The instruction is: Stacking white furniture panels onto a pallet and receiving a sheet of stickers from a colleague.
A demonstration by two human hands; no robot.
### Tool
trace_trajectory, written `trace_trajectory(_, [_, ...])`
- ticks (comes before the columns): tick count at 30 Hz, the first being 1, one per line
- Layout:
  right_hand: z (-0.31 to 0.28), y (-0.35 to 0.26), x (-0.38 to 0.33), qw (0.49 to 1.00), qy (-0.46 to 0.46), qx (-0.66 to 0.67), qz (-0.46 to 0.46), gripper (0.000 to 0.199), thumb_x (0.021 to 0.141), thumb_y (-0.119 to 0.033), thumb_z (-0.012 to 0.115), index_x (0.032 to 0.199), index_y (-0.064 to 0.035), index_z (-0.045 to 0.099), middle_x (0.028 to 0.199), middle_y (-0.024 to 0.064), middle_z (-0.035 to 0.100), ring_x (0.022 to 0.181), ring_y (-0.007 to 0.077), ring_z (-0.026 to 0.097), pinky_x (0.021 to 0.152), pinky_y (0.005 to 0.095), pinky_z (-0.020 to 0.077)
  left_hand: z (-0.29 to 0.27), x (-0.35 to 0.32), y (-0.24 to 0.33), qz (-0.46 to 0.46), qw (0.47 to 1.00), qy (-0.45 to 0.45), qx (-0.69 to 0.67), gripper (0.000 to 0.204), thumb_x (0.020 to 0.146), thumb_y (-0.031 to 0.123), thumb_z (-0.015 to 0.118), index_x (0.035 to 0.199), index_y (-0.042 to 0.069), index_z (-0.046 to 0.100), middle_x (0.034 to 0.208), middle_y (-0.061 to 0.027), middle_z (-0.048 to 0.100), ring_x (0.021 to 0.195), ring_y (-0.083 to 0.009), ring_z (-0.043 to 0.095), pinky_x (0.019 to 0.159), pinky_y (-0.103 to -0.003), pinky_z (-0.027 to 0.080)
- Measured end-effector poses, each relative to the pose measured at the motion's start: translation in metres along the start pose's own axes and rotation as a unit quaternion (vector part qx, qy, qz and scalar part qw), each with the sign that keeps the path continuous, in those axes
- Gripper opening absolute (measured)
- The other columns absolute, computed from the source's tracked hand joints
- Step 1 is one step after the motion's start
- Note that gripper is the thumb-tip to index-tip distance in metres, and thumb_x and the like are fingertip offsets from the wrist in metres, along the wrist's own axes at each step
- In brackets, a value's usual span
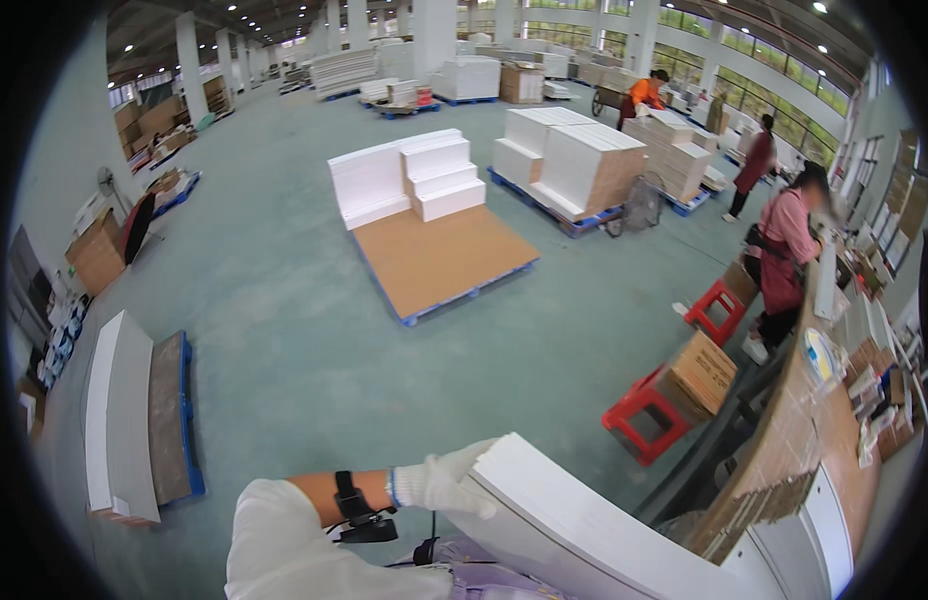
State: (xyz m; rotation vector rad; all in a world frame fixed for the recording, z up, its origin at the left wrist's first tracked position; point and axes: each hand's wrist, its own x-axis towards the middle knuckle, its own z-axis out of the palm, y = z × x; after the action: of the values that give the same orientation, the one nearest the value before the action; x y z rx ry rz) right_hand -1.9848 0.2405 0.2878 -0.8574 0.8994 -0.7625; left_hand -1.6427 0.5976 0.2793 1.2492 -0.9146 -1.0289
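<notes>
My left hand (449, 485), in a white knit glove with a blue cuff, is closed on the near-left end of a long, thick white panel (584, 525). Its fingers wrap the panel's side, partly out of sight. From my body the panel slants down to the lower right; whether it is one piece or several stacked together I cannot tell. A black strap with a small device (362, 510) circles my left forearm. My right hand does not show. At the right stands a long workbench (769, 450), with stacked board edges near its front end.
A blue pallet topped with brown board (444, 260) carries white stacks ahead. Another low pallet (174, 420) stands left beside white panels (119, 420). Red stools (644, 415), a carton (699, 375) and a person in pink (784, 235) are along the bench. A floor fan (642, 203) stands beyond.
</notes>
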Motion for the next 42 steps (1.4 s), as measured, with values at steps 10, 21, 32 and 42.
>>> trace_trajectory(10, [0.200, 0.118, 0.111, 0.993, -0.087, -0.033, 0.071, 0.062, 0.093, -0.056, 0.048, 0.112, 0.0005, 0.064, 0.107, 0.0115, 0.068, 0.093, 0.0257, 0.065, 0.086, 0.0341, 0.0506, -0.159, -0.140, 0.020, -0.142, 0.941, 0.307, -0.016, 0.077, 0.077, 0.022, 0.075, 0.138, -0.003, 0.034, 0.131, -0.0136, 0.051, 0.121, -0.0182, 0.047, 0.102, -0.033, 0.039])
trace_trajectory(21, [0.620, 0.330, 0.275, 0.923, -0.210, -0.218, 0.239, 0.056, 0.093, -0.049, 0.049, 0.114, 0.0022, 0.059, 0.106, 0.0131, 0.064, 0.092, 0.0256, 0.062, 0.081, 0.0389, 0.0491, -0.354, -0.195, 0.031, -0.213, 0.762, 0.612, -0.014, 0.052, 0.081, 0.016, 0.062, 0.127, -0.004, 0.049, 0.109, -0.0064, 0.061, 0.093, -0.0150, 0.057, 0.079, -0.030, 0.049])
trace_trajectory(32, [1.003, 0.463, 0.256, 0.856, -0.273, -0.357, 0.256, 0.055, 0.096, -0.047, 0.047, 0.115, 0.0033, 0.057, 0.100, 0.0120, 0.063, 0.086, 0.0231, 0.062, 0.077, 0.0365, 0.0516, -0.633, -0.273, 0.017, -0.335, 0.722, 0.604, 0.027, 0.066, 0.093, 0.049, 0.052, 0.141, 0.007, 0.037, 0.134, -0.0106, 0.051, 0.123, -0.0228, 0.050, 0.104, -0.036, 0.042])
trace_trajectory(42, [1.244, 0.526, 0.272, 0.882, -0.202, -0.338, 0.258, 0.057, 0.095, -0.050, 0.044, 0.117, 0.0006, 0.056, 0.097, 0.0116, 0.062, 0.081, 0.0246, 0.062, 0.070, 0.0407, 0.0528, -0.970, -0.266, 0.063, -0.238, 0.734, 0.636, -0.024, 0.049, 0.081, 0.028, 0.061, 0.119, -0.002, 0.055, 0.097, -0.0067, 0.062, 0.086, -0.0140, 0.057, 0.076, -0.030, 0.047])
